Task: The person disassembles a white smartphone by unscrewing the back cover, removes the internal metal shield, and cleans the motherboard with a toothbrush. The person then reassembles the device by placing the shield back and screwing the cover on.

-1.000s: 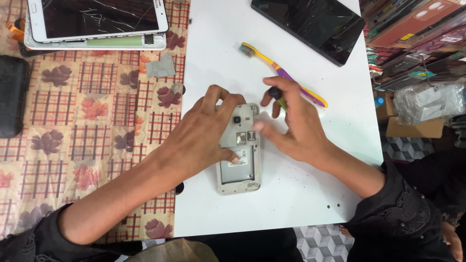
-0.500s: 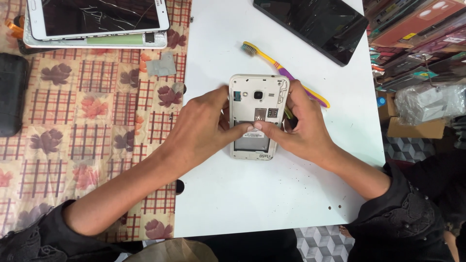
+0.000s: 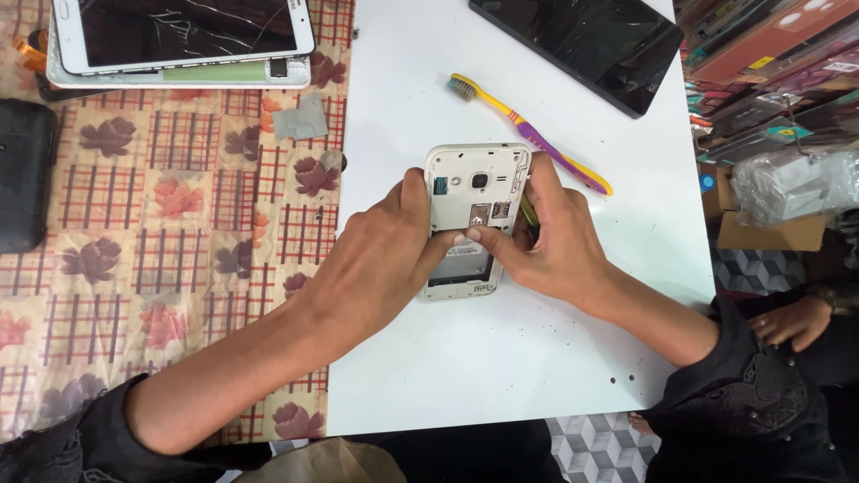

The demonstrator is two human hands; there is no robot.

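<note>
A white phone (image 3: 474, 183) with its back cover off lies face down on the white board (image 3: 501, 358), its empty battery bay and card slots showing. My left hand (image 3: 380, 259) grips the phone's left edge, thumb reaching into the battery bay. My right hand (image 3: 555, 237) holds the right edge, with thumb and forefinger pressing near the card slots in the middle. A small dark tool seems tucked under my right fingers, mostly hidden.
A yellow and purple toothbrush (image 3: 537, 139) lies just beyond the phone. A black tablet (image 3: 582, 40) sits at the far right, a cracked white tablet (image 3: 179, 36) at the far left on the patterned cloth (image 3: 134, 206). A black case (image 3: 22, 174) lies at the left edge.
The phone has been lifted and shifted away from me, up the board. Both hands moved with it and now press at its middle.
</note>
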